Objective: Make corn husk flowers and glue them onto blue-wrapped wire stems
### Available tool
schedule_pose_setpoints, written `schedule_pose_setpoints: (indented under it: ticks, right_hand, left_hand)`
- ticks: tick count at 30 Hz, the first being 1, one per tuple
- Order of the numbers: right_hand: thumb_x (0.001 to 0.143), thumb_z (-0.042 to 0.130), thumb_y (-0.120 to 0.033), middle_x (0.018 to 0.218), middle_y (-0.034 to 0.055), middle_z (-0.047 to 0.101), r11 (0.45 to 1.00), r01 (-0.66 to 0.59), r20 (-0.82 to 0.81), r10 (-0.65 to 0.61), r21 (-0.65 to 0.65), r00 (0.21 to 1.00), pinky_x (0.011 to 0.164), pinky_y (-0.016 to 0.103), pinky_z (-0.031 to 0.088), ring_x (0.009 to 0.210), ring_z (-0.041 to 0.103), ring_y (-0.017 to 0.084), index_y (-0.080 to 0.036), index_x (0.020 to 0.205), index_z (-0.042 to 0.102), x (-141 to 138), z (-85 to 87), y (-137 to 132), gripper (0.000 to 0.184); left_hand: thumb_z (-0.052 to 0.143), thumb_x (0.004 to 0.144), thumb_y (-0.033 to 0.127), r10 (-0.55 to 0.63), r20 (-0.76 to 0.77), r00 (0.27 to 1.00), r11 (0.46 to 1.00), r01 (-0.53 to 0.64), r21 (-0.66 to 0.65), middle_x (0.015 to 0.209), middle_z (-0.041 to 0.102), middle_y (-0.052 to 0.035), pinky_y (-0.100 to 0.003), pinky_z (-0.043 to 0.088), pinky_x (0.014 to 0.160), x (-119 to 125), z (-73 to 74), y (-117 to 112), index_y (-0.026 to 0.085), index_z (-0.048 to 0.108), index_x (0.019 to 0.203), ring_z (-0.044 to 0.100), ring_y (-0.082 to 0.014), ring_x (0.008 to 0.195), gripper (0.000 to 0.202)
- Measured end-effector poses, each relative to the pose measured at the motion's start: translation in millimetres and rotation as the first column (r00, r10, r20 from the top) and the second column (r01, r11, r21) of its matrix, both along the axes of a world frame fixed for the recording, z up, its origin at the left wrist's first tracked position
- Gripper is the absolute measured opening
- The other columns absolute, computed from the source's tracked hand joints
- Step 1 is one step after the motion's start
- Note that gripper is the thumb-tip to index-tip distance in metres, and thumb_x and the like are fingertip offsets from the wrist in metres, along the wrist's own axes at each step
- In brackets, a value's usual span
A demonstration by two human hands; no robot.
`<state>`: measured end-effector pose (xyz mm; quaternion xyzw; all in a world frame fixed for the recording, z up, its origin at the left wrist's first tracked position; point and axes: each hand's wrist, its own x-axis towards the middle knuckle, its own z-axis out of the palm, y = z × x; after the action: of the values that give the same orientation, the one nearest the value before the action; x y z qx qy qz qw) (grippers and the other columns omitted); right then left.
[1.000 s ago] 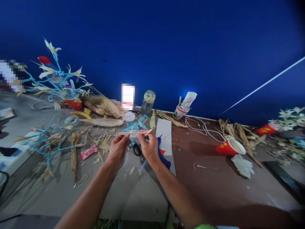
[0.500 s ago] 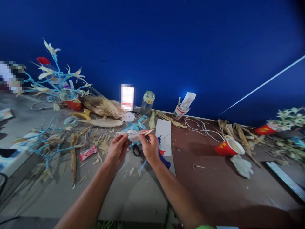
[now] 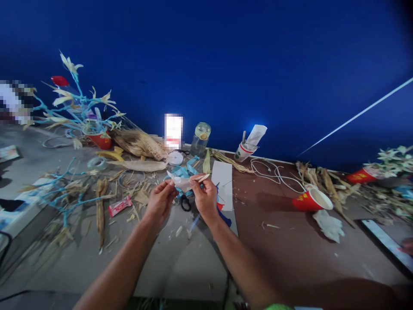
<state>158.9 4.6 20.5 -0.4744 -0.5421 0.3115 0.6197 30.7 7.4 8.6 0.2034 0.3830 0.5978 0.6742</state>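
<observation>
My left hand (image 3: 160, 201) and my right hand (image 3: 204, 198) are raised over the table's middle, both pinching a pale dried corn husk piece (image 3: 184, 181) between thumb and fingers. The husk spans the gap between the hands, its pointed tip sticking out to the right. Black scissors (image 3: 185, 202) and a blue-handled tool (image 3: 223, 214) lie on the table just beneath the hands. Light blue ribbon (image 3: 183, 171) lies just beyond the husk.
Dried husks (image 3: 138, 144) and blue-wrapped twigs (image 3: 61, 196) litter the left. A red pot with a blue husk-flower branch (image 3: 97, 138) stands far left. A glass jar (image 3: 200, 138), white paper sheet (image 3: 222, 178), white cord (image 3: 274, 172), tipped red cup (image 3: 310, 199) and tape roll (image 3: 97, 162) lie around.
The hands have shifted the husk slightly; its left end now stands up a little higher between the fingers. The arms stay in nearly the same place.
</observation>
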Motion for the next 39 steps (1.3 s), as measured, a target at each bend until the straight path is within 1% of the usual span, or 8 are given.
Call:
schedule_pose_setpoints:
  ticks: [9, 12, 17, 22, 27, 30, 35, 39]
  right_hand:
    - [0.08, 0.057, -0.026, 0.078, 0.0013, 0.063, 1.0, -0.021, 0.028, 0.021, 0.012, 0.999, 0.068, 0.025, 0.046, 0.073, 0.058, 0.013, -0.018, 0.075, 0.058, 2, 2.0, 1, 0.01]
    - [0.08, 0.056, -0.024, 0.077, 0.0008, 0.062, 1.0, -0.014, 0.091, 0.011, 0.025, 0.996, 0.067, 0.025, 0.045, 0.072, 0.057, 0.013, -0.018, 0.074, 0.058, 7, 5.4, 2, 0.009]
    - [0.082, 0.054, -0.021, 0.077, 0.0007, 0.06, 0.993, -0.005, 0.224, -0.022, 0.12, 0.974, 0.069, 0.025, 0.045, 0.074, 0.057, 0.013, -0.019, 0.074, 0.057, 14, 10.3, 3, 0.009]
    - [0.082, 0.053, -0.019, 0.077, 0.0022, 0.06, 0.979, -0.043, 0.313, -0.021, 0.199, 0.949, 0.074, 0.029, 0.046, 0.076, 0.058, 0.015, -0.02, 0.072, 0.056, 14, 11.6, 3, 0.011]
    - [0.081, 0.054, -0.016, 0.076, 0.0026, 0.061, 0.963, -0.07, 0.351, -0.028, 0.262, 0.936, 0.075, 0.031, 0.046, 0.076, 0.058, 0.016, -0.02, 0.073, 0.057, 10, 9.4, 2, 0.009]
    - [0.081, 0.054, -0.016, 0.077, 0.0026, 0.061, 0.968, -0.072, 0.333, -0.012, 0.24, 0.943, 0.075, 0.03, 0.046, 0.076, 0.057, 0.015, -0.02, 0.074, 0.057, 10, 8.2, 1, 0.009]
    - [0.082, 0.053, -0.021, 0.076, 0.0011, 0.06, 0.99, -0.054, 0.244, 0.02, 0.13, 0.969, 0.071, 0.026, 0.046, 0.075, 0.057, 0.014, -0.019, 0.073, 0.056, 11, 9.4, 1, 0.01]
    - [0.081, 0.054, -0.023, 0.077, 0.0007, 0.061, 0.996, -0.061, 0.211, 0.047, 0.062, 0.976, 0.071, 0.026, 0.046, 0.074, 0.057, 0.014, -0.019, 0.073, 0.057, 13, 8.6, 3, 0.01]
  left_hand:
    - [0.078, 0.06, 0.03, -0.005, -0.096, 0.995, 0.999, 0.009, 0.048, 0.058, 0.056, 0.0022, -0.017, 0.039, 0.054, -1, -5.9, 0, 0.013, 0.066, 0.067, 0.047, -0.0056, 0.053, 0.022]
    - [0.076, 0.063, 0.032, 0.002, -0.178, 0.984, 0.996, 0.014, 0.087, 0.057, 0.054, 0.0022, -0.018, 0.038, 0.055, -3, -7.9, 1, 0.014, 0.065, 0.065, 0.046, -0.0068, 0.054, 0.021]
    - [0.074, 0.064, 0.034, 0.027, -0.3, 0.954, 0.993, 0.009, 0.117, 0.06, 0.055, 0.0016, -0.02, 0.037, 0.057, -3, -8.6, 2, 0.015, 0.065, 0.065, 0.044, -0.0076, 0.055, 0.022]
    - [0.074, 0.063, 0.035, 0.077, -0.306, 0.949, 0.995, -0.055, 0.08, 0.059, 0.054, 0.0027, -0.019, 0.032, 0.054, -3, -4.0, 1, 0.015, 0.063, 0.065, 0.041, -0.0068, 0.054, 0.023]
    - [0.075, 0.062, 0.035, 0.077, -0.287, 0.955, 0.996, -0.061, 0.066, 0.057, 0.053, 0.0029, -0.019, 0.03, 0.052, -2, -2.2, 0, 0.014, 0.064, 0.066, 0.042, -0.0064, 0.053, 0.024]
    - [0.075, 0.062, 0.035, 0.067, -0.278, 0.958, 0.997, -0.053, 0.057, 0.057, 0.053, 0.0027, -0.018, 0.032, 0.052, -1, -0.8, 0, 0.014, 0.065, 0.068, 0.042, -0.0063, 0.053, 0.025]
    - [0.077, 0.058, 0.037, 0.068, -0.255, 0.965, 0.998, -0.062, 0.03, 0.057, 0.055, 0.0022, -0.019, 0.033, 0.051, 0, 4.3, -2, 0.013, 0.065, 0.067, 0.044, -0.0066, 0.052, 0.028]
    - [0.077, 0.059, 0.036, 0.047, -0.227, 0.973, 0.999, -0.045, 0.013, 0.055, 0.054, 0.003, -0.018, 0.032, 0.048, 0, 2.7, -2, 0.014, 0.064, 0.068, 0.043, -0.006, 0.049, 0.026]
